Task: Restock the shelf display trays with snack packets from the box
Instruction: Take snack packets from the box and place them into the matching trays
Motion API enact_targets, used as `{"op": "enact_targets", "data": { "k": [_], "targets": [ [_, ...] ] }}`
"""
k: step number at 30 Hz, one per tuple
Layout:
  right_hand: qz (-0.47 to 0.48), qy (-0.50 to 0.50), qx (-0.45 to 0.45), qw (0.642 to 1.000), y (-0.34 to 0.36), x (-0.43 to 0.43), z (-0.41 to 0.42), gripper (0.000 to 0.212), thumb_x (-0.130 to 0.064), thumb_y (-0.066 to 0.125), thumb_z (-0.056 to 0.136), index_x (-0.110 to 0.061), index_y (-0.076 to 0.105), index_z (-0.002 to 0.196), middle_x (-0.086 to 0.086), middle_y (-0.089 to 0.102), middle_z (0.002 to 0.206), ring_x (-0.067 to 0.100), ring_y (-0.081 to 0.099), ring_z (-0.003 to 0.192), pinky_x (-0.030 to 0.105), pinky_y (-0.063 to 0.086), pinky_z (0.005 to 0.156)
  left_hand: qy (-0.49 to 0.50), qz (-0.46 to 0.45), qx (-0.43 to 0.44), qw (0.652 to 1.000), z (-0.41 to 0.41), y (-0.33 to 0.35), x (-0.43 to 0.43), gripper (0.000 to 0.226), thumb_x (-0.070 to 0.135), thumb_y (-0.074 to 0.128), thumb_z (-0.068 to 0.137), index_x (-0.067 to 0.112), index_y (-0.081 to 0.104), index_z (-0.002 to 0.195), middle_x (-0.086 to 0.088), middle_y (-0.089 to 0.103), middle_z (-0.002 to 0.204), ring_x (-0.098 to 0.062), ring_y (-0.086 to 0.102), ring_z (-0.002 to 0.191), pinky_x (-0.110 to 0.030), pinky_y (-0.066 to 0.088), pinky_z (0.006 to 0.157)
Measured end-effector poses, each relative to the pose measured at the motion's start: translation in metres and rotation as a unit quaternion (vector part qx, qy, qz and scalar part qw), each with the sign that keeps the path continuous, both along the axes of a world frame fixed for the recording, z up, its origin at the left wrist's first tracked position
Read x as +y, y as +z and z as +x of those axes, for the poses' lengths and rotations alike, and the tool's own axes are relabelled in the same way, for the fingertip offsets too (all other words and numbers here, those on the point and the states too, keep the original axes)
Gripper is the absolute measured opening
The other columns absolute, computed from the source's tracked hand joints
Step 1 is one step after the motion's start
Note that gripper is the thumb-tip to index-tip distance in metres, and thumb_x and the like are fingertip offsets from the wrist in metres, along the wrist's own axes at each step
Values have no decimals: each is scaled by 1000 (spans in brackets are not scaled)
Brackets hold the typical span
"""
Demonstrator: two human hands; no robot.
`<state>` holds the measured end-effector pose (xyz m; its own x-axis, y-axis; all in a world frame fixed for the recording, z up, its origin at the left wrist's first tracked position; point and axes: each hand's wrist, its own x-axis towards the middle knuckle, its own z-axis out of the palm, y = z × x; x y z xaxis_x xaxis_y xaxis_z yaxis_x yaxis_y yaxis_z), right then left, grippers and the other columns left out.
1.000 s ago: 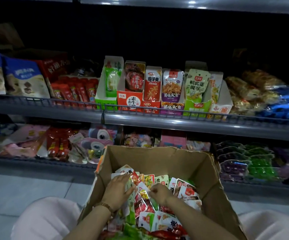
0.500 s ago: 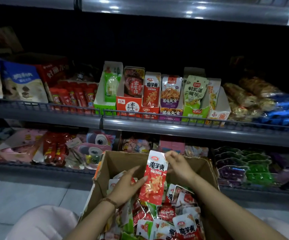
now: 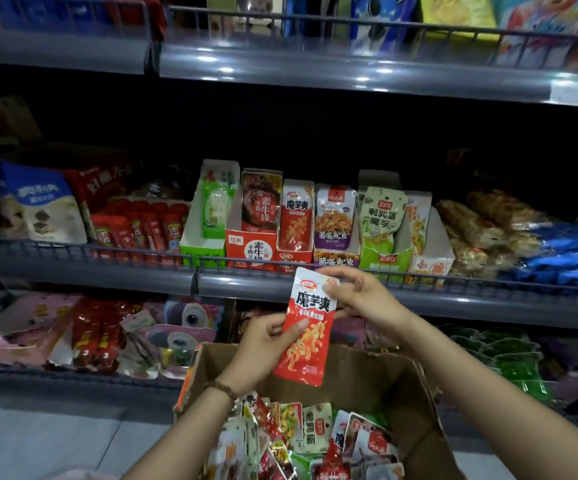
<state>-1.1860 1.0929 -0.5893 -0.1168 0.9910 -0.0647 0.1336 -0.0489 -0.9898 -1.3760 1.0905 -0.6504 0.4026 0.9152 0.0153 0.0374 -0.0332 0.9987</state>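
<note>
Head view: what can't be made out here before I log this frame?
Head view only.
- cardboard box: front and bottom cut off by the lower edge.
- red packet: small print blurred; left hand and right hand cover its edges.
- matching red tray: stock behind the front packet hidden by it.

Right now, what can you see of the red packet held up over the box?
The red packet is a long, narrow, glossy plastic pouch, white at the top with bold black characters, red below with an orange noodle-like picture. It looks sealed and flat, held nearly upright above the open cardboard box. The left hand pinches its left edge, thumb on the front; the right hand pinches its top right corner.
</note>
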Motion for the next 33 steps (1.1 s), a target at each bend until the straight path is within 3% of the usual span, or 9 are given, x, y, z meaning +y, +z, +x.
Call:
{"op": "enact_targets", "data": {
  "k": [4, 8, 10, 14, 19, 23, 27, 31, 33],
  "targets": [
    [30, 50, -46, 997, 30, 14, 4, 47, 2, 64, 83, -23, 54, 121, 7, 70, 103, 15, 70, 91, 27, 59, 67, 0, 17, -9, 1000, -1, 21, 21, 30, 31, 63, 83, 8, 68, 102, -6, 74, 93, -20, 71, 87, -31, 56, 78],
    [69, 30, -58, 995, 52, 36, 8, 51, 6, 63, 82, -24, 53, 122, 3, 68, 104, 11, 70, 86, 24, 58, 66, 8, 54, -7, 998, 5, 44, 48, 15, 25, 60, 88, 16, 67, 97, 1, 74, 89, -15, 71, 84, -24, 56, 70],
    [101, 3, -70, 992, 62, 53, 13, 52, 4, 64, 82, -23, 53, 124, 0, 68, 102, 13, 69, 87, 25, 59, 66, 39, 93, 4, 995, 7, 53, 67, 22, 26, 60, 89, 17, 65, 108, 2, 73, 90, -12, 70, 86, -24, 57, 72],
    [197, -109, -69, 972, 73, 102, 28, 50, 5, 63, 83, -17, 50, 126, 1, 64, 107, 13, 67, 91, 22, 57, 69, 149, 233, 128, 952, 0, 63, 107, 43, 38, 57, 89, 26, 52, 130, 10, 64, 114, -1, 62, 94, -22, 54, 80],
    [225, -199, -115, 947, 74, 168, 20, 51, 6, 65, 82, -3, 48, 129, 7, 57, 120, 26, 58, 108, 31, 49, 84, 175, 317, 290, 886, -1, 63, 139, 55, 47, 48, 93, 19, 43, 139, 1, 47, 140, -15, 39, 130, -27, 29, 107],
    [222, -163, -237, 932, 53, 204, 7, 48, -6, 66, 84, -21, 52, 128, 1, 56, 131, 19, 57, 113, 26, 50, 80, 154, 342, 365, 852, 3, 46, 159, 64, 60, 45, 88, 24, 38, 141, 5, 45, 142, -14, 32, 135, -33, 17, 116],
    [260, -128, -376, 880, 25, 225, 7, 49, -12, 67, 84, -29, 53, 129, 0, 56, 132, 24, 49, 122, 39, 45, 98, 158, 393, 401, 812, 4, 30, 163, 69, 64, 44, 86, 27, 33, 144, 10, 43, 143, -10, 27, 137, -26, -6, 112],
    [277, -155, -456, 831, 14, 235, 11, 56, -23, 71, 80, -30, 50, 132, 5, 53, 126, 26, 39, 121, 28, 29, 90, 171, 411, 396, 803, 4, 28, 164, 68, 64, 42, 87, 27, 33, 143, 11, 44, 141, -8, 28, 136, -26, -6, 112],
    [261, -163, -455, 835, 12, 237, 12, 60, -24, 72, 79, -31, 48, 133, 8, 48, 124, 27, 35, 122, 30, 30, 93, 172, 415, 397, 800, 5, 27, 164, 67, 64, 42, 87, 27, 34, 143, 11, 44, 140, -8, 29, 135, -28, -3, 115]
  ]
}}
